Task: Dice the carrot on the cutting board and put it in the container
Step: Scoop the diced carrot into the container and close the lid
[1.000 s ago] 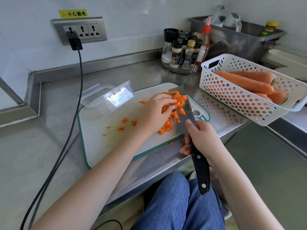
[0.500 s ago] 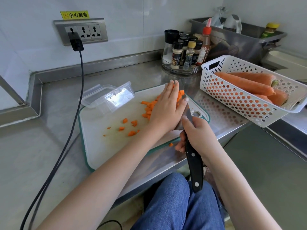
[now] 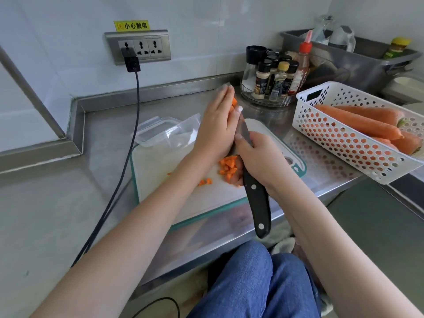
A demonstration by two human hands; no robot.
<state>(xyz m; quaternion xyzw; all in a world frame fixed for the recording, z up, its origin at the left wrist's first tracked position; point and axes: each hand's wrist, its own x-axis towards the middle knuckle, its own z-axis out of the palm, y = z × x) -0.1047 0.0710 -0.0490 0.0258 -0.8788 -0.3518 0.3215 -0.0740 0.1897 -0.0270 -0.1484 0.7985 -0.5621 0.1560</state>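
My right hand (image 3: pixel 259 161) grips the knife (image 3: pixel 255 198); my flat, open left hand (image 3: pixel 215 131) presses diced carrot (image 3: pixel 228 167) against the blade above the cutting board (image 3: pixel 206 198), so nothing spills before the container (image 3: pixel 160 131), far left.

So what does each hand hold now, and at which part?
The right hand grips the knife where the black handle meets the blade. The left hand holds nothing; its straight fingers press diced carrot against the blade.

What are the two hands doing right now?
Left hand: open, flat fingers pressing diced carrot against the knife blade.
Right hand: grip closed round the knife.
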